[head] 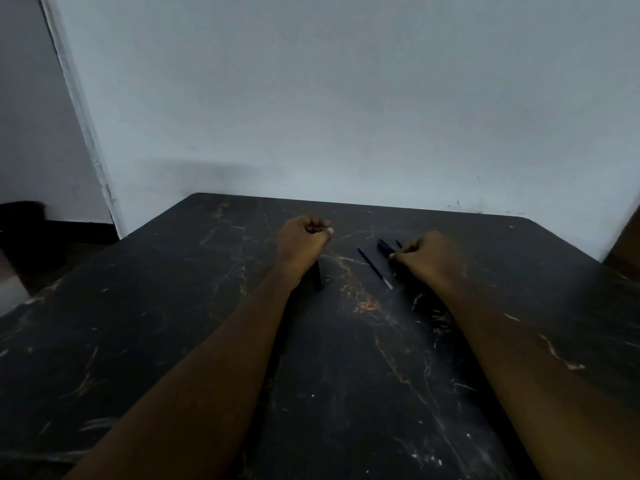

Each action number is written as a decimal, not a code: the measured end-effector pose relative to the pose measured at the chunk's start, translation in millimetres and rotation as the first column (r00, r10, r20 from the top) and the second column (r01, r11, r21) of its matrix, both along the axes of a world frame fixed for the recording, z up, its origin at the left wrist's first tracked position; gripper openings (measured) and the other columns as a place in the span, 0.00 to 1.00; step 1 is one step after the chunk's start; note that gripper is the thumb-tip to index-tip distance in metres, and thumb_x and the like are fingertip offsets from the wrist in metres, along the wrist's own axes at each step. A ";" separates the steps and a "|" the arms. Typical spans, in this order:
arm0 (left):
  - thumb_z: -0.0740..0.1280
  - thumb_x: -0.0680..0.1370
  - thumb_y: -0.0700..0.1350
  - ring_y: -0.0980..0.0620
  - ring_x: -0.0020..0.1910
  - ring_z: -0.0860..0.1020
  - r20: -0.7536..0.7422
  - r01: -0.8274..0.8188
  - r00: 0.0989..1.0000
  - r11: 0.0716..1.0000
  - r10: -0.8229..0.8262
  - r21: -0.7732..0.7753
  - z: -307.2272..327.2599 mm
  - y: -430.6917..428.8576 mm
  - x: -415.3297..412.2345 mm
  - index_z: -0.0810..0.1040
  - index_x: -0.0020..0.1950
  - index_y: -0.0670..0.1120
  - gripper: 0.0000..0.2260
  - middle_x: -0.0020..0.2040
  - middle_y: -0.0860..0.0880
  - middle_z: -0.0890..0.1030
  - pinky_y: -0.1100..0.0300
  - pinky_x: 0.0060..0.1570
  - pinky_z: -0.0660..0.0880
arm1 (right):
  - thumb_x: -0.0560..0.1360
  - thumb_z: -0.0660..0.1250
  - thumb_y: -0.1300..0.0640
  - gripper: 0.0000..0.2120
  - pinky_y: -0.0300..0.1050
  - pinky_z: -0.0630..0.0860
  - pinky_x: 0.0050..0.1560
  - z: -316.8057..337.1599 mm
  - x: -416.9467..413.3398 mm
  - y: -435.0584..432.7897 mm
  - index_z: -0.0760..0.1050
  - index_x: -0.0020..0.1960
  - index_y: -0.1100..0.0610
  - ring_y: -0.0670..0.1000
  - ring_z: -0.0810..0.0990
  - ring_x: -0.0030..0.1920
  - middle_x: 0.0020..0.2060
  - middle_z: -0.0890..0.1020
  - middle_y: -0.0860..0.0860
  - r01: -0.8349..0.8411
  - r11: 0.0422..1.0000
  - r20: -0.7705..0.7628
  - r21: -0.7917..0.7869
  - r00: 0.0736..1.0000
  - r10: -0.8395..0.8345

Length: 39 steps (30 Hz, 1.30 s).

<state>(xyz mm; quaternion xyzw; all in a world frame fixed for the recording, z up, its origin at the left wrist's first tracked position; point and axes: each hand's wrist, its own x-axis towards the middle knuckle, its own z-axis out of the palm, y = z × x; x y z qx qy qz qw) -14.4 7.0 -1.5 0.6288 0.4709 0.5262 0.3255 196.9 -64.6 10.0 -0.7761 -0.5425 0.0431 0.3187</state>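
Both forearms stretch out over the dark table (173, 306). The left hand (304, 237) is clenched; a pen barrel (318, 277) shows under its wrist, grip unclear. The right hand (427, 254) pinches 1 dark pen piece (383, 247). The refill (375, 269) lies between the hands.

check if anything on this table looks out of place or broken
A pen looks taken apart: its thin refill lies loose on the table between the hands, while the right hand pinches a dark pen piece. A second dark piece pokes out from under the left hand.
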 end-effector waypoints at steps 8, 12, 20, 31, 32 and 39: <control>0.73 0.72 0.45 0.56 0.44 0.82 -0.088 -0.094 0.992 0.996 0.093 0.001 -3.6 6.5 -6.2 0.83 0.44 0.52 0.03 0.43 0.55 0.84 0.60 0.49 0.77 | 0.68 0.73 0.41 0.15 0.51 0.82 0.42 1.9 -7.4 -3.1 0.86 0.44 0.52 0.50 0.81 0.33 0.31 0.83 0.50 0.028 0.999 0.065 -0.019 0.998 -0.027; 0.72 0.72 0.43 0.63 0.35 0.80 -0.038 -0.118 0.992 0.993 0.117 -0.006 -1.9 7.6 -8.3 0.82 0.43 0.51 0.03 0.37 0.56 0.81 0.70 0.37 0.73 | 0.68 0.73 0.41 0.14 0.46 0.81 0.38 2.3 -7.5 -3.3 0.86 0.45 0.51 0.49 0.80 0.32 0.31 0.83 0.49 0.018 1.000 0.081 -0.002 0.997 -0.018; 0.71 0.73 0.40 0.66 0.34 0.76 0.020 -0.142 0.990 0.990 0.142 -0.018 -1.5 12.3 -12.7 0.83 0.46 0.46 0.04 0.39 0.54 0.81 0.80 0.29 0.67 | 0.71 0.71 0.44 0.13 0.45 0.79 0.43 3.8 -27.2 -4.3 0.85 0.47 0.52 0.51 0.83 0.41 0.39 0.85 0.49 -0.101 0.977 0.176 0.185 0.982 0.068; 0.70 0.76 0.40 0.63 0.34 0.73 0.117 -0.198 0.972 0.977 0.206 -0.074 5.4 10.8 -18.6 0.83 0.50 0.42 0.05 0.43 0.50 0.81 0.79 0.24 0.65 | 0.76 0.65 0.50 0.09 0.51 0.74 0.52 -1.0 -91.3 -9.0 0.83 0.50 0.51 0.56 0.77 0.50 0.45 0.82 0.51 -0.600 0.800 0.366 -0.011 0.742 0.562; 0.70 0.76 0.40 0.63 0.34 0.73 0.126 -0.194 0.971 0.978 0.203 -0.080 6.0 10.5 -19.1 0.83 0.50 0.42 0.05 0.43 0.49 0.81 0.78 0.23 0.65 | 0.75 0.66 0.49 0.09 0.52 0.75 0.51 -1.2 -91.0 -10.1 0.82 0.49 0.51 0.55 0.77 0.50 0.45 0.83 0.51 -0.596 0.803 0.351 -0.002 0.752 0.558; 0.70 0.76 0.41 0.63 0.35 0.73 0.107 -0.182 0.975 0.978 0.193 -0.102 6.2 7.8 -18.8 0.83 0.51 0.44 0.05 0.44 0.51 0.80 0.78 0.22 0.64 | 0.69 0.69 0.40 0.13 0.44 0.72 0.38 -0.7 -81.3 -11.9 0.75 0.39 0.49 0.47 0.78 0.41 0.36 0.81 0.45 -0.456 0.889 0.289 0.037 0.857 0.427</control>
